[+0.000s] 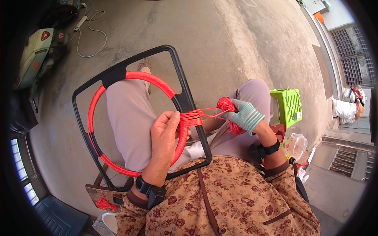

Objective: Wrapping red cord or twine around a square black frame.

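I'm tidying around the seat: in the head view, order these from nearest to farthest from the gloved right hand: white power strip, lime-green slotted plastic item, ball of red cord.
1. Ball of red cord: at the fingers of the gloved right hand.
2. Lime-green slotted plastic item: just to its right.
3. White power strip: far off, upper left.

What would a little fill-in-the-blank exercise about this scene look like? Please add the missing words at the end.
1. A striped glove covers the person's ______ hand.
2. That gloved hand holds a bundle of cord coloured ______.
3. The left hand is at one side of a partly cord-wrapped ring, whose outer frame is coloured ______.
4. The slotted plastic item near the person's knee is bright ______.

Missing words: right; red; black; green.
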Available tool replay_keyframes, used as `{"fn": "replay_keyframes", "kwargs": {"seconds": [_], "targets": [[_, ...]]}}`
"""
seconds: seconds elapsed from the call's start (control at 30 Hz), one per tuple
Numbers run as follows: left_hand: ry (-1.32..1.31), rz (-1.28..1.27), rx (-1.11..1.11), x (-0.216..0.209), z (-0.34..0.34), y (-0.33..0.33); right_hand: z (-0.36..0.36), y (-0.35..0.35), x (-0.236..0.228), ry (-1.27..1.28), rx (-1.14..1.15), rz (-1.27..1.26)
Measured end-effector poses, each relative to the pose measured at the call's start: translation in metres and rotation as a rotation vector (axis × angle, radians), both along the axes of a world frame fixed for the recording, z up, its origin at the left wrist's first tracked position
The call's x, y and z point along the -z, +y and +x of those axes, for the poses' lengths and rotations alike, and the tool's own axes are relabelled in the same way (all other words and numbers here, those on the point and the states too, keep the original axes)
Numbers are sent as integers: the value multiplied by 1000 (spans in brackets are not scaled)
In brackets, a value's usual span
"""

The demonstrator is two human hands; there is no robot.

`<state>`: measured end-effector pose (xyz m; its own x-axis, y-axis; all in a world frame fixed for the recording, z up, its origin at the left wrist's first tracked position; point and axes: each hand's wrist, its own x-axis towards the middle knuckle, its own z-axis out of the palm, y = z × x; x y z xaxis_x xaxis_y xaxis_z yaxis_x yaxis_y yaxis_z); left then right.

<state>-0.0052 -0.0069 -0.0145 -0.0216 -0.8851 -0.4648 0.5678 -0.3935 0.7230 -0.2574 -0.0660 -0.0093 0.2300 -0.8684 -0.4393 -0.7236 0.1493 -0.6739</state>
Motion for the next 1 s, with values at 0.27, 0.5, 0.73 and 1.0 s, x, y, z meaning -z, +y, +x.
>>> {"fn": "replay_keyframes", "kwargs": {"seconds": [0.27, 0.5, 0.73, 1.0], "targets": [[2, -4, 1, 1, 1, 1, 4, 5, 0, 57, -202, -55], [-11, 6, 2, 0, 0, 0, 4, -3, -11, 35, -17, 4], [-1, -8, 1, 1, 1, 0, -1, 0, 10, -82, 32, -50], [23, 9, -30, -3, -1, -1, 3, 5, 9, -104, -78, 62]]}}
